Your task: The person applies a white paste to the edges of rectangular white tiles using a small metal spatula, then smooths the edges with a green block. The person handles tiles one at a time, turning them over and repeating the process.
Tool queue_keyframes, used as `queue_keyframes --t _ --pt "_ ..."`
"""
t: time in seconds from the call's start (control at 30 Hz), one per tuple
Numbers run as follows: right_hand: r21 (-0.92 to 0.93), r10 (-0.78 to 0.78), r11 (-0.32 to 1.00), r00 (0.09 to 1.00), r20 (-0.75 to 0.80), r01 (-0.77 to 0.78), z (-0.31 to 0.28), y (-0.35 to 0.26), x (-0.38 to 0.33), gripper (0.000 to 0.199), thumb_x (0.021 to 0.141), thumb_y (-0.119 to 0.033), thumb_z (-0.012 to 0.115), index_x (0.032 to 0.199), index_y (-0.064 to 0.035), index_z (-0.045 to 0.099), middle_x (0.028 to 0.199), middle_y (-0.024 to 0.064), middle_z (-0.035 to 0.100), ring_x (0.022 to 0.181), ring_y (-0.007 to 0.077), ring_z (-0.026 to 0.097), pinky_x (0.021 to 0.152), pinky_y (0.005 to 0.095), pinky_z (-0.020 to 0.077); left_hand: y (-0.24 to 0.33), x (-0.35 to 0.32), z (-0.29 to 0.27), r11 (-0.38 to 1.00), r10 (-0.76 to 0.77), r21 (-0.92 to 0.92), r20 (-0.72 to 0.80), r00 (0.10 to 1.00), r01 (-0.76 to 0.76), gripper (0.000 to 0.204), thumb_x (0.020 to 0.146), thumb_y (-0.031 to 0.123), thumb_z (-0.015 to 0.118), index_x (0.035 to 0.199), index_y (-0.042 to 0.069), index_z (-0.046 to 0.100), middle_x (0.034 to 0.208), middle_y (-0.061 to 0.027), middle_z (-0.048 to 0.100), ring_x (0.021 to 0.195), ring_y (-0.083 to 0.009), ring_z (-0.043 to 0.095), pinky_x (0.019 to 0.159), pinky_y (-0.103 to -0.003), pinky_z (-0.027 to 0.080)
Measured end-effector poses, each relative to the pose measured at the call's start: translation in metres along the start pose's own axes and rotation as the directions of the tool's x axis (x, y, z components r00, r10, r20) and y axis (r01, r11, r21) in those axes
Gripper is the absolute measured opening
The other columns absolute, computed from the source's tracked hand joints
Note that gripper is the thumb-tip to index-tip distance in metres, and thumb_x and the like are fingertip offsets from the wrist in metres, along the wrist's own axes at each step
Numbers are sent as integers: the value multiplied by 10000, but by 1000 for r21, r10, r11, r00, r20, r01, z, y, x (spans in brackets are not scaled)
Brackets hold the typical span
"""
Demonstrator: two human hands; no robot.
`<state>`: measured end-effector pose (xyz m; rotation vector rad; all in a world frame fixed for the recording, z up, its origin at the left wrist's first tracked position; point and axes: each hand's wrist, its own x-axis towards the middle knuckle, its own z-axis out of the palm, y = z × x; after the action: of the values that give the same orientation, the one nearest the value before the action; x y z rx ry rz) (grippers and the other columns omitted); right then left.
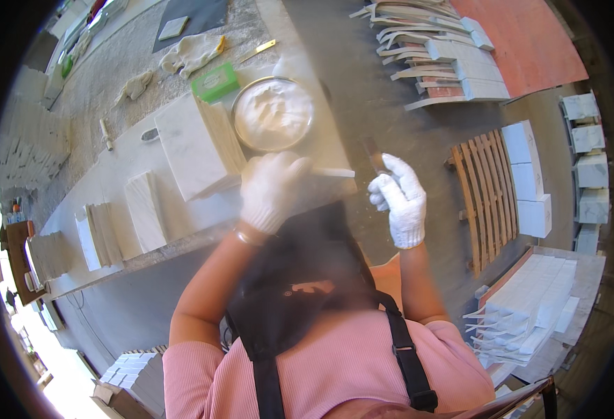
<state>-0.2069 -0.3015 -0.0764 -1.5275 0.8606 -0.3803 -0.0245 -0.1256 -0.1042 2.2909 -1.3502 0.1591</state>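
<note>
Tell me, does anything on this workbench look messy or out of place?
Nothing looks spilled or broken. Only the crumpled gloves lie loose behind the bowl of white paste; the marble slabs sit in tidy stacks.

A stone or tile workshop is shown; pale marble-like slabs (194,145) are laid out and stood on edge along a long dusty workbench (111,183); a round metal bowl of white paste (273,114) is set among them; further cut pieces are stacked in heaps on the grey concrete floor (419,133), beside a wooden pallet (480,199) and white blocks (530,181); more stacks (530,307) are piled at the lower right; white work gloves and a dark apron are worn.
</note>
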Motion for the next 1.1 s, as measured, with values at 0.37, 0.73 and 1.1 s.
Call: queue_keyframes --t 0.37,0.73,1.1 --pt "229 37 973 999 -6 -35 -29 101 14 364 1034 -99 654 1395 -49 630 1045 80 753 818 119 695 673 266 550 35 -23 18 996 51 56 195 979 -63 622 691 330 881 1259 196 664 1332 -57 636 1215 -354 610 906 -511 525" --pt "-650 -378 673 920 106 351 -5 64 -1 404 968 -97 708 1371 -81 681 1173 168 772 976 315 777 807 401 630 28 -17 45 997 68 20 165 984 -72 763 650 420 928 1322 187 652 1436 -109 604 1319 -370 556 1022 -525 453" --pt "448 187 865 973 133 -227 -24 96 38 205 1036 -146 654 1223 -74 700 966 50 739 751 128 690 638 270 538 27 -4 46 997 73 -21 135 988 -71 814 629 384 943 1353 166 640 1387 -101 632 1265 -365 577 1036 -513 450"
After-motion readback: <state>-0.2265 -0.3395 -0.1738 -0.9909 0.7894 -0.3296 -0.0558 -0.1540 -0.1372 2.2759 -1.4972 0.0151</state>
